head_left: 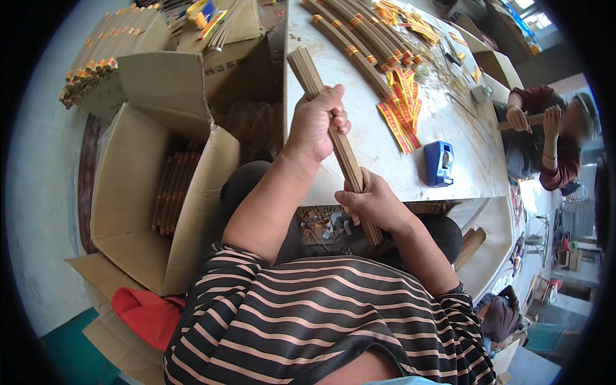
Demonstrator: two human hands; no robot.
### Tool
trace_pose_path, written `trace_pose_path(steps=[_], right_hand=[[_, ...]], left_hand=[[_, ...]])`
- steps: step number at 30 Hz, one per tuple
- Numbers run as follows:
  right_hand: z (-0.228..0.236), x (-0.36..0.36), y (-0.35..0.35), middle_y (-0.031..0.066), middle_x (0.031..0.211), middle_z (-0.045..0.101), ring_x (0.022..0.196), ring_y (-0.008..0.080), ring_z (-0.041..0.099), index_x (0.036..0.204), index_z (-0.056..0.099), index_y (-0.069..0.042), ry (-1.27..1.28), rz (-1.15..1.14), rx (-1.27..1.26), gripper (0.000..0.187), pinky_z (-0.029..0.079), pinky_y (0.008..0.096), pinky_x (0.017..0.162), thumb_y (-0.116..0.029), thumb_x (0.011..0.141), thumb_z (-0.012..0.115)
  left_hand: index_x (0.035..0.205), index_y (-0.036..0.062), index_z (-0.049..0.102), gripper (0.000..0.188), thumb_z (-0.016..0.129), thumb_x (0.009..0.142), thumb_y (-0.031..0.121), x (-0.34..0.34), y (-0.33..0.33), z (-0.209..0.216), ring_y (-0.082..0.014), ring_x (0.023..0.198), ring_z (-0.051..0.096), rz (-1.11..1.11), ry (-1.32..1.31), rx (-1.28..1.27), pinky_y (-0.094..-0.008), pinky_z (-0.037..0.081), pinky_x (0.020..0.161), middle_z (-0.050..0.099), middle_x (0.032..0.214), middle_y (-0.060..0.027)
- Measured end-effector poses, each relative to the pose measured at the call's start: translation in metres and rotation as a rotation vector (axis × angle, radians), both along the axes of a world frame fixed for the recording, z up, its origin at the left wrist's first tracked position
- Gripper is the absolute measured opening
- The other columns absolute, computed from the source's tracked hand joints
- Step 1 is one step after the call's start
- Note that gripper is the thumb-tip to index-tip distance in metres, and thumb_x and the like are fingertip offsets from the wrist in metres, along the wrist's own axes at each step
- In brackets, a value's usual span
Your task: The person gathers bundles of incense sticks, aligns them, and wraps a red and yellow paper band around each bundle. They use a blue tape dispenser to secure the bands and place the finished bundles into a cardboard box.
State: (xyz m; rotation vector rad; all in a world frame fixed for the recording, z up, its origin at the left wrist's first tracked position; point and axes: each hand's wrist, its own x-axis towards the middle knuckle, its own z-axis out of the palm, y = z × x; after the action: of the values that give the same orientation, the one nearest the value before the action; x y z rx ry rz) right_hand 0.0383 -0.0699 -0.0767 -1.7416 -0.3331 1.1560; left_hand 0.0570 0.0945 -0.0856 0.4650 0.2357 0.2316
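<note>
A long bundle of thin brown incense sticks [345, 153] slants over the near left edge of the white table [471, 160], with no band showing on its bare stretches. My left hand [321, 123] is wrapped round its upper part. Lower down, my right hand [374, 200] grips it, thumb along the side. Red and yellow paper strips [399, 115] lie fanned on the table to the right of my hands. Beside them stands a blue tape dispenser [439, 164]. Farther back, several banded bundles [351, 48] rest side by side.
An open cardboard box [125, 199] at my left holds banded bundles [176, 189]. More bundles [106, 54] are stacked at the far left. Red cloth [151, 316] lies by the box. Across the table, another person [539, 138] holds a bundle; a second person [500, 317] is at lower right.
</note>
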Motion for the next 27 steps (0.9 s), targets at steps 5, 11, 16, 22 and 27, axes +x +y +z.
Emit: trace_pose_path(steps=[5,11,16,22,27], right_hand=[[0.011,0.005,-0.003,0.0023,0.059,0.05,0.042,0.0092,0.047,0.081,0.046,-0.004,0.166,0.043,0.093,0.019,0.04,0.0243,0.039,-0.016,0.082,0.061],[0.01,0.001,-0.015,0.0015,0.056,0.048,0.043,0.0098,0.048,0.083,0.045,-0.003,0.0,0.04,0.116,0.021,0.04,0.0239,0.04,-0.017,0.081,0.06],[0.022,-0.005,-0.037,0.0011,0.054,0.049,0.042,0.0097,0.048,0.083,0.045,-0.003,0.126,0.025,0.221,0.021,0.04,0.0227,0.039,-0.015,0.078,0.061],[0.032,-0.016,-0.09,0.0038,0.059,0.053,0.048,0.0122,0.051,0.084,0.051,-0.001,-0.004,0.035,0.128,0.02,0.044,0.0255,0.045,-0.016,0.075,0.062],[0.035,-0.019,-0.167,-0.0016,0.069,0.053,0.063,0.0072,0.048,0.079,0.055,-0.004,-0.232,-0.145,0.161,0.019,0.041,0.0224,0.057,-0.019,0.08,0.065]], left_hand=[[0.065,0.013,0.044,0.027,0.06,0.086,0.02,-0.003,0.011,-0.012,-0.0059,0.042,0.036,-0.062,-0.12,0.033,-0.0211,0.031,0.042,0.042,0.054,0.0047],[0.082,0.0122,0.052,0.011,0.058,0.087,0.02,-0.009,-0.006,-0.002,-0.007,0.045,0.04,-0.14,-0.205,0.031,-0.0219,0.035,0.043,0.044,0.057,0.0034],[0.069,0.0124,0.045,0.024,0.056,0.089,0.021,-0.021,-0.045,0.002,-0.0075,0.042,0.037,-0.264,-0.202,-0.008,-0.0228,0.033,0.042,0.041,0.054,0.0037],[0.054,0.0145,0.037,0.04,0.053,0.09,0.025,-0.015,-0.035,0.032,-0.0071,0.04,0.033,-0.065,-0.137,0.096,-0.0222,0.03,0.04,0.034,0.048,0.0041],[0.057,0.0114,0.038,0.037,0.051,0.091,0.018,-0.008,0.015,0.04,-0.0089,0.042,0.032,0.015,-0.269,-0.085,-0.0225,0.031,0.043,0.036,0.051,0.002]])
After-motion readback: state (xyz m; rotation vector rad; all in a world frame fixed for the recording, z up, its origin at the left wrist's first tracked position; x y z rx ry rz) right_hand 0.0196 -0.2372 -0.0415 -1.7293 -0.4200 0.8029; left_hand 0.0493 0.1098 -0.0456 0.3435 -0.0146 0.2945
